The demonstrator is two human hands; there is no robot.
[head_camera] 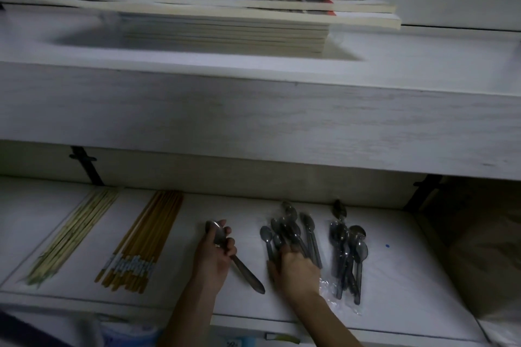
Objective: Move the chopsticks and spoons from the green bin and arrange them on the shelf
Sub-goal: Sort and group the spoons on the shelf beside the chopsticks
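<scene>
Head view, leftmost: pale chopsticks [72, 236] and brown chopsticks [142, 239] lie left of the left hand [214, 258], which grips a metal spoon [231, 255]. Right hand [296, 270] rests spread over loose spoons [287, 229]; bagged spoons [348, 253] lie just right on the white shelf [408, 276], under stacked books [225, 28].

Heads up, your whole view is dim and smeared, worst up top: the stack of books [225, 17] is too blurry to read any spine, and its left end runs off the frame. Your right hand [296, 270] covers the handles of the middle spoon bunch [284, 231], so you can't tell how many it's pinching. Your left hand [215, 259] hides the neck of the metal spoon [248, 273]. Both forearms get cut off at the bottom edge. The labels [234, 342] down there are too small and cropped to read.
</scene>
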